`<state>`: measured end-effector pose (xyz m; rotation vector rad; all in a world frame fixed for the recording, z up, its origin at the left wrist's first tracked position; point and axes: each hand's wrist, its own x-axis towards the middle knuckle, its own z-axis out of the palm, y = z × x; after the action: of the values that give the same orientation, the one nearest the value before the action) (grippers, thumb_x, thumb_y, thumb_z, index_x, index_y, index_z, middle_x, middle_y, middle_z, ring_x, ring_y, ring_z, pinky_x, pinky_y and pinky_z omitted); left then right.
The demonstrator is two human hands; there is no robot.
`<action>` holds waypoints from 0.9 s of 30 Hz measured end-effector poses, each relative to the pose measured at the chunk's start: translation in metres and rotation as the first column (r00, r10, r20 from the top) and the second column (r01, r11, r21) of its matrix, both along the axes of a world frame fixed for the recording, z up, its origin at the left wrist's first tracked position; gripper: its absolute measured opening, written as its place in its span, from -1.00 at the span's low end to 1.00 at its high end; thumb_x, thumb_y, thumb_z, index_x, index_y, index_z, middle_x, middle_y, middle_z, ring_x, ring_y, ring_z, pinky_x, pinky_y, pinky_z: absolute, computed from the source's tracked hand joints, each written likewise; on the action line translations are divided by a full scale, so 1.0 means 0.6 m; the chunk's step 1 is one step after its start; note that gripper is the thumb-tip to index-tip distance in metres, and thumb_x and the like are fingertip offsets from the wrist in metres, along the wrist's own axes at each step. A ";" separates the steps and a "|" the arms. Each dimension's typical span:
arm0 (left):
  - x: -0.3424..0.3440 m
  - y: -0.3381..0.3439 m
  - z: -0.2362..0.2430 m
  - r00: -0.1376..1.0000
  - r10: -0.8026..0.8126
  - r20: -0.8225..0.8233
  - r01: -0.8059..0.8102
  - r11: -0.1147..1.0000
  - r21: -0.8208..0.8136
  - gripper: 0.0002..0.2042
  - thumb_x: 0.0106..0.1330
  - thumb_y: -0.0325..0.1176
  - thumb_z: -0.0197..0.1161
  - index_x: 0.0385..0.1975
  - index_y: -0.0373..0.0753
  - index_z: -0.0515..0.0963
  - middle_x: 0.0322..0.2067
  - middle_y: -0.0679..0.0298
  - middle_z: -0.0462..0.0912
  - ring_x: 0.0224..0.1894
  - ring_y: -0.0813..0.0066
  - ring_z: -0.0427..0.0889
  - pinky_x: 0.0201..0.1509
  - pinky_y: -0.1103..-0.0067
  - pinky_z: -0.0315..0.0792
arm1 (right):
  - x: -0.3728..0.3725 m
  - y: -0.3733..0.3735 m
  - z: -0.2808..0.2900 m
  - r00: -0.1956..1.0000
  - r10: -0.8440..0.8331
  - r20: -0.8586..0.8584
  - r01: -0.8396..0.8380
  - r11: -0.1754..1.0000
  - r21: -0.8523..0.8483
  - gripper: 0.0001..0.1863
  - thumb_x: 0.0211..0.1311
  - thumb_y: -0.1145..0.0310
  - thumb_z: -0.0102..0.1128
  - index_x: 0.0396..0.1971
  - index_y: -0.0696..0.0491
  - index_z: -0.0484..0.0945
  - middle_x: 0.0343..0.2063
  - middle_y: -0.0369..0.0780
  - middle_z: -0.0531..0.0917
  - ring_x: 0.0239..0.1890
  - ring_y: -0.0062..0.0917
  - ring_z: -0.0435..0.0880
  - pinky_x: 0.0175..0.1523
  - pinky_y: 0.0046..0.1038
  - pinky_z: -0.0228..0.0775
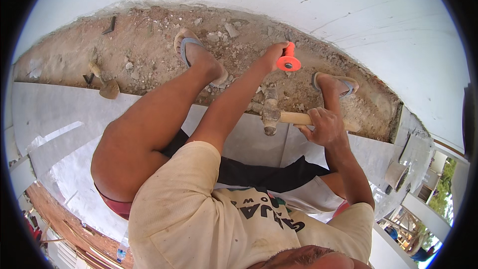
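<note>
My left hand (276, 54) is closed on a chisel with an orange grip and round guard (290, 61), held near the base of the white wall above loose rubble. My right hand (323, 123) grips the wooden handle of a hammer (270, 113), whose steel head lies left of that hand and below the chisel. My sandaled feet (191, 50) rest in the strip of broken soil and debris (149, 50) on either side of my left hand.
A white wall (358, 15) curves along the soil strip. A trowel (108, 87) and dark angle pieces (110, 24) lie at the left. Large grey tiles (59, 109) border the strip on my side. Tools (398, 174) sit at the right; posts and greenery show beyond.
</note>
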<state>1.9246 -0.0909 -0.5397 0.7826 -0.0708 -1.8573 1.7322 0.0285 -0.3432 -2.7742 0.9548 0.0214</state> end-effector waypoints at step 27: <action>-0.046 -0.029 0.008 0.988 -0.135 -0.070 0.128 0.988 -0.089 -0.72 0.38 -0.17 -0.08 -0.27 -0.31 0.35 -0.44 0.13 0.52 -0.44 0.30 0.54 -0.32 0.37 0.49 | -0.069 0.031 0.010 0.964 -0.266 0.005 0.266 0.964 -0.023 -0.60 -0.19 0.12 0.39 -0.44 0.08 0.49 -0.52 -0.19 0.58 -0.51 -0.26 0.60 -0.45 -0.31 0.41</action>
<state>1.8969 -0.1080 -0.5346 0.6623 -0.1550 -1.9937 1.6907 0.0468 -0.3372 -2.6410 1.3271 -0.0335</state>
